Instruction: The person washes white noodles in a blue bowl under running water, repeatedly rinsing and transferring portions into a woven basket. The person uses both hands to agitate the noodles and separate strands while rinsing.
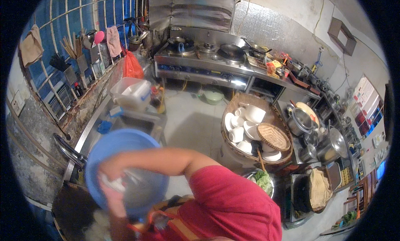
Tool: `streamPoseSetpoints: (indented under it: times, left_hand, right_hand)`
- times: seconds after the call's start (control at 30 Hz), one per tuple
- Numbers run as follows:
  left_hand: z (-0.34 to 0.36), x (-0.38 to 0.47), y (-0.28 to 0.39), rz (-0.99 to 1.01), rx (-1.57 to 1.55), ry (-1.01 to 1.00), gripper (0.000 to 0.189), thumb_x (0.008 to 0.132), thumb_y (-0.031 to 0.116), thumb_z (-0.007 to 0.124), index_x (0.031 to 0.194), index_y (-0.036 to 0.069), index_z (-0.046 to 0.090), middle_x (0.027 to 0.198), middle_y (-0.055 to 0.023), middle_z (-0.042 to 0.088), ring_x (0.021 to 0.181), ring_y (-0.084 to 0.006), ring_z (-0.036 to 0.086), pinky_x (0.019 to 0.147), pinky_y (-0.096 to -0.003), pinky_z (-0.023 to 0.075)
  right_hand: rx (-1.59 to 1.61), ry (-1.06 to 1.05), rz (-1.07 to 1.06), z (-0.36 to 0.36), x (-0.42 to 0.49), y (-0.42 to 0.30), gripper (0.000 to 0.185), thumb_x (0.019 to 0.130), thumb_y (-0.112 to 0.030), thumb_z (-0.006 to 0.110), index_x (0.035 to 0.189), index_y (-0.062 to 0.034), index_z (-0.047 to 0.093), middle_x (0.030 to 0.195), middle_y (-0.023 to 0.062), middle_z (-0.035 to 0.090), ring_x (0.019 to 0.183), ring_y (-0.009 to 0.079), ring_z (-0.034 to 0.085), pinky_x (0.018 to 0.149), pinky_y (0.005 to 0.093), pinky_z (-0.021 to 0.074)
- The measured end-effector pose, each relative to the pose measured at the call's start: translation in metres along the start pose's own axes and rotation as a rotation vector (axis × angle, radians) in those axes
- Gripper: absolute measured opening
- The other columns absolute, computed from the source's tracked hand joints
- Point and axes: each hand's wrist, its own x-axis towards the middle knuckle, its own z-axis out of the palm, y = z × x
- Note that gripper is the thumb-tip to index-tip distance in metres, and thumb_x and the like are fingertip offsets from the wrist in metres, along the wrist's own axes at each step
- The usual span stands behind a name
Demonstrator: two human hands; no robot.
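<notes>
A large blue plastic basin point(125, 136) stands at the sink on the left and holds cloudy water. Reaching in from the right, my right hand point(110, 167) is at a small white object point(116, 184), blurred, perhaps a bowl or cup. From below, my left hand point(114, 195), pinkish and blurred, grips the same object over the basin's left side. Motion blur hides the fingers of both hands. The curved metal faucet point(67, 150) is just left of the basin. A wicker basket point(289, 147) of white dishes point(236, 135) stands to the right, apart from both hands.
Behind the basin are a metal sink point(134, 120), a blue scrubber point(104, 127) and a translucent plastic tub point(131, 92). Barred window shelving holds chopsticks at left. A stove point(203, 64) with woks lines the far wall. Leafy greens point(263, 182) and metal pots point(332, 144) sit at right.
</notes>
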Motion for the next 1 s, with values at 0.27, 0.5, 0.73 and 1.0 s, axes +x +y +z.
streamPoseSetpoints:
  times: [0.27,0.5,0.73,1.0]
  left_hand:
    - [0.046,-0.02,0.003,0.002,0.005,-0.395,0.028,0.063,0.017,0.068,0.08,0.009,0.047,0.077,-0.0104,0.048,0.065,-0.027,0.054,0.04,-0.0362,0.0537]
    - [0.035,0.007,0.068,0.539,0.609,-0.093,0.015,0.081,0.019,0.057,0.091,0.01,0.05,0.086,-0.0065,0.051,0.077,-0.0215,0.052,0.076,-0.0376,0.0444]
    - [-0.015,0.015,0.068,0.329,1.657,-0.208,0.015,0.066,0.01,0.058,0.08,0.006,0.055,0.079,-0.0062,0.054,0.071,-0.0213,0.053,0.069,-0.0355,0.0454]
    - [0.082,-0.018,0.049,-0.223,0.083,-0.915,0.027,0.06,0.018,0.063,0.081,0.006,0.054,0.081,-0.012,0.05,0.074,-0.0271,0.054,0.082,-0.0632,0.0398]
  right_hand:
    - [0.208,0.316,-0.172,0.043,0.046,0.075,0.03,0.058,-0.012,0.063,0.087,-0.0048,0.061,0.077,0.01,0.064,0.071,0.0267,0.06,0.066,0.0393,0.0464]
    - [0.598,0.12,0.183,0.095,-0.02,0.067,0.012,0.072,-0.015,0.055,0.081,-0.0073,0.058,0.059,0.0052,0.052,0.058,0.0163,0.056,0.043,0.0332,0.0426]
    - [-0.209,0.315,-0.19,0.016,-0.04,0.02,0.021,0.065,-0.015,0.056,0.083,-0.0039,0.061,0.074,0.0157,0.061,0.068,0.0297,0.059,0.062,0.0418,0.0463]
    - [0.117,0.534,-0.523,0.003,0.032,0.032,0.02,0.065,-0.013,0.056,0.082,-0.0042,0.062,0.074,0.0156,0.061,0.068,0.0287,0.059,0.06,0.0392,0.0465]
